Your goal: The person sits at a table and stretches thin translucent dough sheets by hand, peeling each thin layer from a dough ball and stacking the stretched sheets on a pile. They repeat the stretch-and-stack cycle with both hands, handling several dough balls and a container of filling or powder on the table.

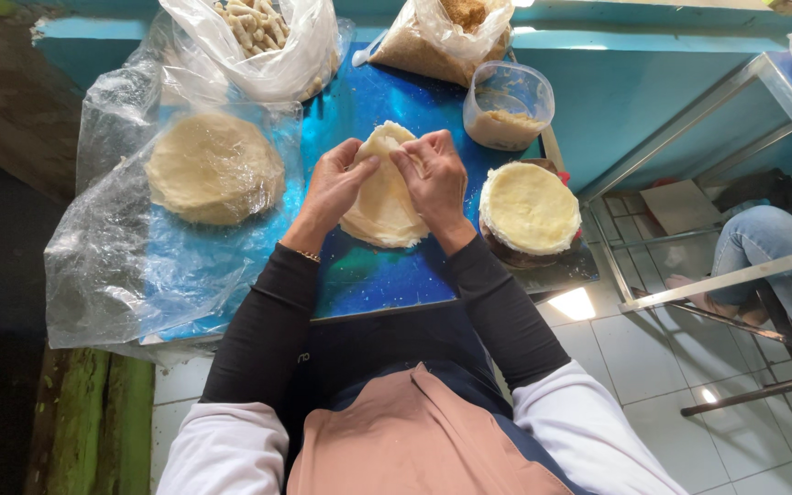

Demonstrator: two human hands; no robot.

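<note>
both hands pinch a thin dough wrapper on a blue table.
left hand and right hand grip the top fold of the dough wrapper, fingers clenched on it, at the centre of the blue table. a stack of wrappers lies left on a plastic sheet; a second stack sits just right; a plastic tub stands behind it.
</note>
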